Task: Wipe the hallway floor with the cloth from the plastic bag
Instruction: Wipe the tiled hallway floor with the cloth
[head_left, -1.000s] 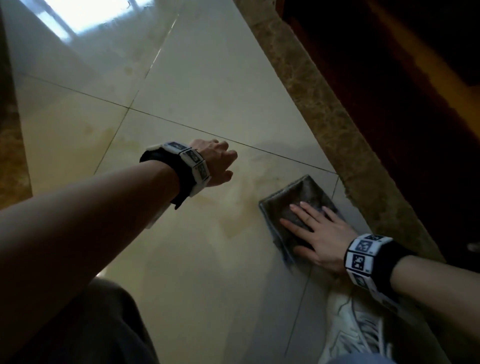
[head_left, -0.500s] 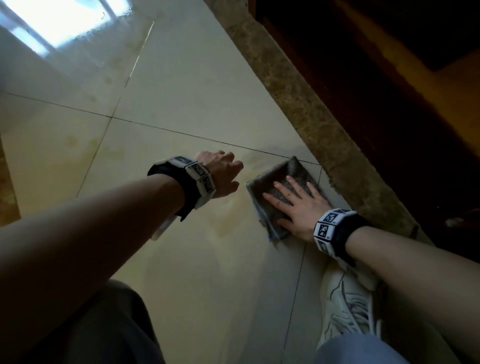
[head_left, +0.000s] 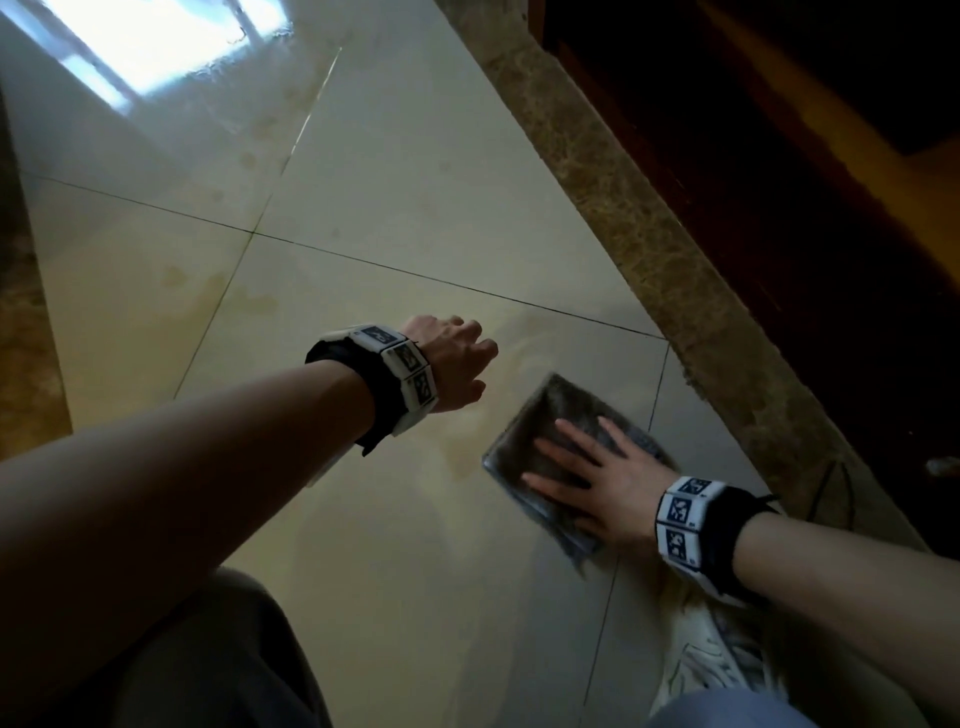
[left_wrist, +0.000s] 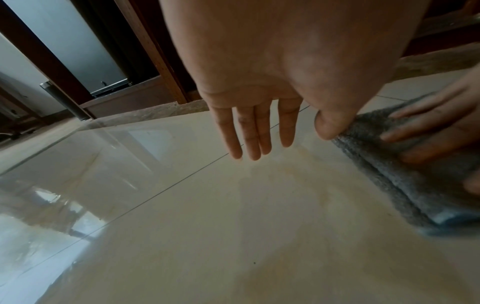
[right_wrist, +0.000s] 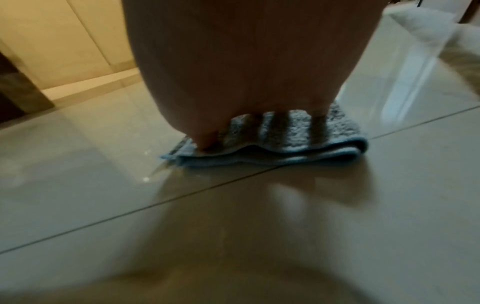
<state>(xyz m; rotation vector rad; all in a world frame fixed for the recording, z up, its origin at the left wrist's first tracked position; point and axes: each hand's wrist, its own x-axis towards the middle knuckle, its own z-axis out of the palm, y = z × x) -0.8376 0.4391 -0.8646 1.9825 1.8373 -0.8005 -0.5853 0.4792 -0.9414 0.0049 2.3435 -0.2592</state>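
Since half a second ago, the folded grey terry cloth with a pale blue underside (head_left: 550, 457) has slid back toward the person, away from the tile seam it nearly reached, and the right hand (head_left: 597, 483) has come back with it.

Nearest the head camera are a grey trouser knee (head_left: 197, 654) and a white laced sneaker (head_left: 711, 660) on the floor just behind the right wrist. That hand lies flat on the cloth, fingers straight and spread, pressing it onto the glossy beige tiled floor (head_left: 415, 545). Only the right wrist view shows the cloth's (right_wrist: 285, 142) doubled, rippled near edge lying just beyond a grout line. The left hand (head_left: 452, 364) grips nothing; the left wrist view shows its fingers (left_wrist: 249, 131) straight and hanging down over the tile, just beside the cloth's (left_wrist: 384, 164) left edge, though whether the tips touch the floor I cannot tell.

To the right, close to the cloth, a brown speckled stone border strip (head_left: 691, 291) runs along dark wooden flooring (head_left: 779, 182). Ahead and leftward, bare tile stretches to a bright window reflection (head_left: 156, 41). The left wrist view alone shows a wooden door frame (left_wrist: 155, 51) at the far end.
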